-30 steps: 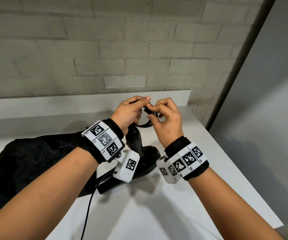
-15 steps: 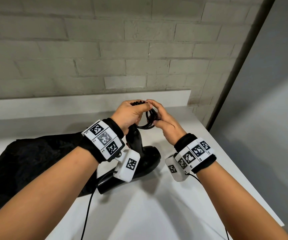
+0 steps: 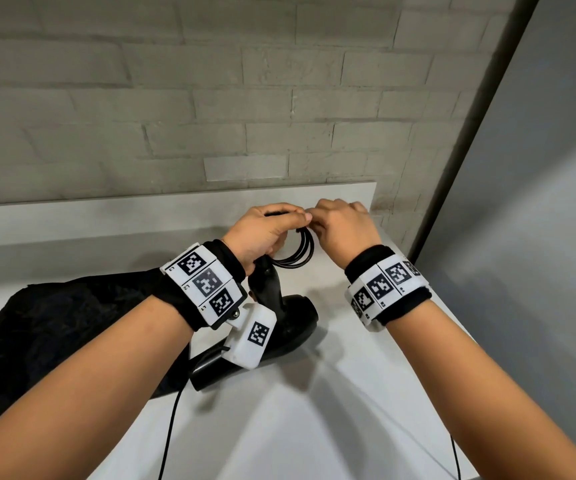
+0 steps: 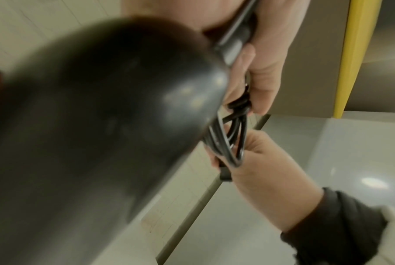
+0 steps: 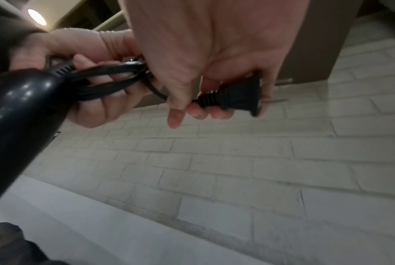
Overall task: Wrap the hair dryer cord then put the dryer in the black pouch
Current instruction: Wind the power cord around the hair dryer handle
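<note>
The black hair dryer (image 3: 281,318) lies tilted on the white table (image 3: 314,427), handle up. My left hand (image 3: 269,230) grips the coiled cord (image 3: 302,252) just above the handle's end. In the right wrist view its fingers curl round the cord loops (image 5: 105,84) by the dryer handle (image 5: 17,114). My right hand (image 3: 338,226) meets the left from the right and pinches the black plug (image 5: 235,97) at the cord's end. In the left wrist view the blurred dryer body (image 4: 96,129) fills the left side and the loops (image 4: 234,141) hang between both hands. The black pouch (image 3: 58,327) lies crumpled at the left.
A grey brick wall (image 3: 210,116) and a raised white ledge (image 3: 106,216) run behind the table. The table's right edge (image 3: 428,327) drops off beside a grey partition. Thin black wires (image 3: 172,424) hang from the wrist cameras near the front edge.
My right hand has turned over from beside and under the coil to above it, bringing the plug end up round the loops. The left hand and the dryer have barely moved.
</note>
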